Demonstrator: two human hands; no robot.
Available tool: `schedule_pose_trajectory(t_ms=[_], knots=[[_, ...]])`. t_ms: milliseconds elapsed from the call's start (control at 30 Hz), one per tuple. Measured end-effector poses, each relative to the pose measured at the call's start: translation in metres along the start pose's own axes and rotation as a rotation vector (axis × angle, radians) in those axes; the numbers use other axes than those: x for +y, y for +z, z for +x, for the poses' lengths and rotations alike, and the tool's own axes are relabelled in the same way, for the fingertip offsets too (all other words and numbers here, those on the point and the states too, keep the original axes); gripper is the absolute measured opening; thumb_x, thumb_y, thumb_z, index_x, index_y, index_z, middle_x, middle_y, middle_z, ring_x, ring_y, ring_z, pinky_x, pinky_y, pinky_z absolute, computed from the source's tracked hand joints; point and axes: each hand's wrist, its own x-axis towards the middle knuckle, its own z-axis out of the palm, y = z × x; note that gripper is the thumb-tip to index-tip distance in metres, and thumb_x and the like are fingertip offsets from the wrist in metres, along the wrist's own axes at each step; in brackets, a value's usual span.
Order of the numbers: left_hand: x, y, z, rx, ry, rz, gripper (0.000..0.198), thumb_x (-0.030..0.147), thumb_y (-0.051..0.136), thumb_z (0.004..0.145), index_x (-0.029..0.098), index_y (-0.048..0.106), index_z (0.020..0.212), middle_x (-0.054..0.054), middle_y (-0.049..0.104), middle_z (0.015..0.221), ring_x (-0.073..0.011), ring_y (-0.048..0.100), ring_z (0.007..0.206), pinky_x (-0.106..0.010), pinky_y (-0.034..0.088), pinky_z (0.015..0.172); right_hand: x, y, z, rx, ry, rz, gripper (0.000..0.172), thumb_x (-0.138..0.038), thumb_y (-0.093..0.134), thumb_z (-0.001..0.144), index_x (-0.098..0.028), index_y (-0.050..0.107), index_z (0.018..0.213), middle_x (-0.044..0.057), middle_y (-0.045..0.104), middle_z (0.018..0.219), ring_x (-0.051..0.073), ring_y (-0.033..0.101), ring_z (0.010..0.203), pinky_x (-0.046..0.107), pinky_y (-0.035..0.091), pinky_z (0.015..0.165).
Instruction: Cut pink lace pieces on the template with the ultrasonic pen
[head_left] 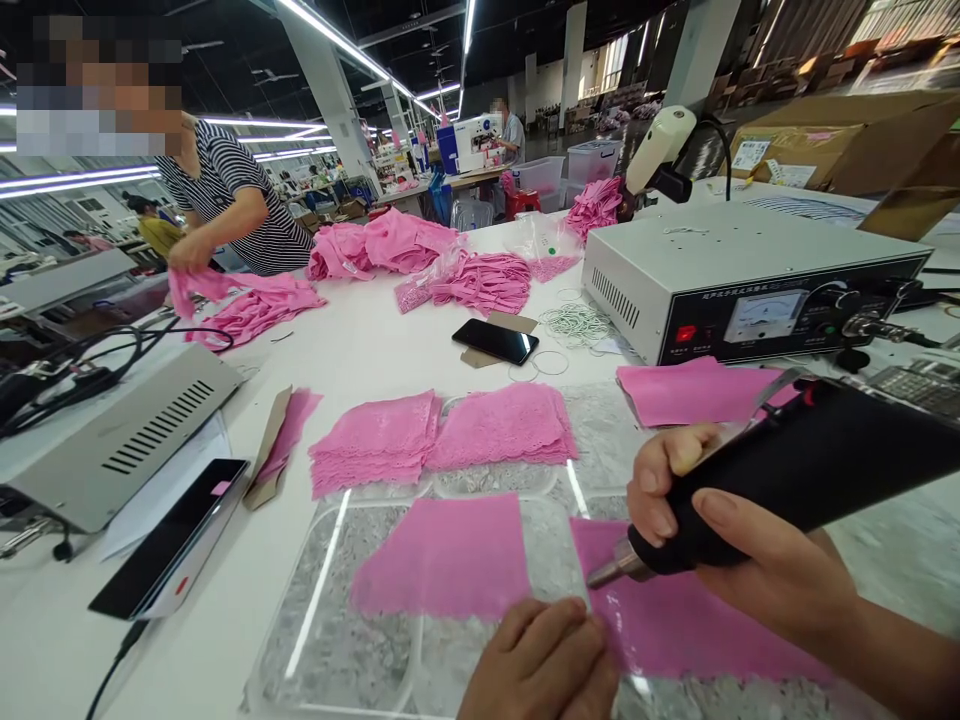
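My right hand (pixel 750 550) is wrapped round a black handheld tool (pixel 795 470) whose metal tip (pixel 611 572) points down at a pink fabric piece (pixel 667 620) lying on a clear plate (pixel 337 640). My left hand (pixel 544 665) sits at the bottom edge with fingers curled, pressing on the pink fabric by the tip. Another pink fabric piece (pixel 446 555) lies flat just to the left. Two stacks of pink lace pieces (pixel 442 435) rest behind them.
A white control box with a dial (pixel 739 275) stands at the right, a grey box (pixel 120 440) at the left. A black phone (pixel 495 341) and a dark tablet (pixel 169 540) lie on the table (pixel 360 340). A person in a striped shirt (pixel 232 200) handles pink garments (pixel 247 305) at far left.
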Motion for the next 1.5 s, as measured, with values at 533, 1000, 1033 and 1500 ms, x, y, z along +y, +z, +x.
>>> schedule_pose_trajectory(t_ms=[533,1000,1033,1500], knots=[[-0.010,0.002,0.008,-0.006,-0.029,0.090,0.026,0.020,0.045,0.098,0.012,0.068,0.092,-0.009,0.074,0.094,-0.0187,0.069,0.096,-0.027,0.054,0.080,-0.031,-0.022,0.014,0.193,-0.089,-0.067,0.020,-0.031,0.080,0.067,-0.025,0.063,0.076,-0.001,0.052,0.073,0.013,0.052,0.052,0.027,0.049,0.044],[-0.023,0.014,0.010,-0.172,-0.050,0.225,0.037,0.043,0.044,0.100,0.018,0.067,0.117,-0.004,0.064,0.128,-0.0222,0.046,0.133,-0.038,0.019,0.119,-0.018,-0.029,0.008,0.207,-0.118,-0.090,0.018,-0.034,0.078,0.072,-0.026,0.063,0.079,-0.001,0.052,0.073,0.012,0.052,0.053,0.026,0.050,0.047],[-0.023,0.014,0.011,-0.171,-0.048,0.222,0.037,0.043,0.045,0.100,0.018,0.066,0.117,-0.005,0.064,0.128,-0.0228,0.046,0.133,-0.038,0.021,0.118,-0.017,-0.030,0.008,0.203,-0.108,-0.092,0.018,-0.034,0.077,0.072,-0.026,0.063,0.079,-0.001,0.051,0.074,0.012,0.052,0.053,0.027,0.050,0.047],[-0.019,0.019,0.007,-0.155,-0.079,0.215,0.036,0.045,0.051,0.096,0.019,0.066,0.116,-0.007,0.065,0.125,-0.0248,0.048,0.132,-0.044,0.016,0.119,-0.018,-0.031,0.007,0.173,-0.104,-0.101,0.018,-0.034,0.077,0.074,-0.026,0.063,0.082,-0.001,0.052,0.074,0.011,0.053,0.054,0.025,0.050,0.049]])
